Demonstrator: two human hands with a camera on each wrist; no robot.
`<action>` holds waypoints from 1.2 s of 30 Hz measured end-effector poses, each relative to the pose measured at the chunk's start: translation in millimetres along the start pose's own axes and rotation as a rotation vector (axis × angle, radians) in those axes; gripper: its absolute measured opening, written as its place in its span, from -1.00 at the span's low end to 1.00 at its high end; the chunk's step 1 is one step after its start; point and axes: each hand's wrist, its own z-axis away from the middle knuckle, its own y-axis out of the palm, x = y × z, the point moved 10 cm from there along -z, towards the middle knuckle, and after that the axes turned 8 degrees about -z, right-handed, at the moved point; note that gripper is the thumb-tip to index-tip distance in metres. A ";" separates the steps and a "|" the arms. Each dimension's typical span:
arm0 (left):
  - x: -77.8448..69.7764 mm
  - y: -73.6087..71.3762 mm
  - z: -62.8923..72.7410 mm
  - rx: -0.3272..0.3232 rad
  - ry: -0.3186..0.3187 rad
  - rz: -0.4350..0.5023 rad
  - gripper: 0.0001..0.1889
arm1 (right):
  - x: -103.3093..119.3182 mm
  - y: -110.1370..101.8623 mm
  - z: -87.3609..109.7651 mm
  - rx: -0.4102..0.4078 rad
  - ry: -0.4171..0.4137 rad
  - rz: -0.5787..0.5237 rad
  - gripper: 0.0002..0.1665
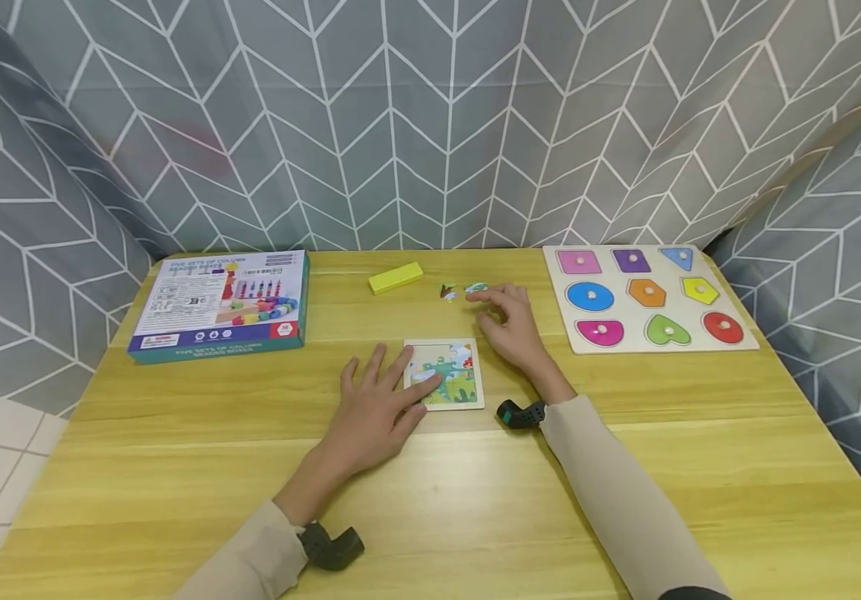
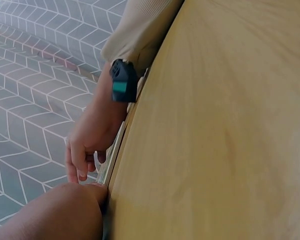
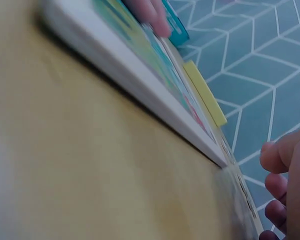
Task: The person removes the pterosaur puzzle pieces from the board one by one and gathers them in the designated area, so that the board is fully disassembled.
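A small square jigsaw puzzle (image 1: 463,385) with a green cartoon figure lies in a pale frame at the table's middle. My left hand (image 1: 373,421) rests on its left side, fingers spread, the index fingertip on the picture. Beyond the puzzle lie loose jigsaw pieces (image 1: 448,292), small and hard to tell apart. My right hand (image 1: 511,327) is just right of them, its index finger reaching toward the rightmost piece (image 1: 476,287). In the right wrist view the right hand's fingers (image 3: 276,187) are loosely bent, with nothing seen between them.
A yellow block (image 1: 396,278) lies at the back. On the back left is a boxed bead set (image 1: 220,304). A wooden shape board (image 1: 648,298) with several knobbed coloured shapes lies on the right. The patterned grey curtain (image 1: 430,125) hangs along the table's back edge.
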 end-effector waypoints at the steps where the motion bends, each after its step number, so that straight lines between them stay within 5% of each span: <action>1: 0.2 0.2 0.1 0.001 -0.001 -0.002 -0.54 | 1.9 1.9 2.6 0.015 -0.009 -0.012 -0.67; 13: 0.6 3.8 0.7 0.014 -0.008 -0.006 -0.54 | 18.3 25.0 27.3 0.275 -0.097 -0.057 -0.75; 23: -0.2 3.7 0.7 0.010 -0.007 0.000 -0.54 | 24.3 39.4 38.7 0.475 -0.091 0.077 -0.65; 36: 1.7 2.1 -0.6 -0.004 -0.008 0.002 -0.54 | 20.5 41.5 37.7 0.567 -0.018 0.101 -0.57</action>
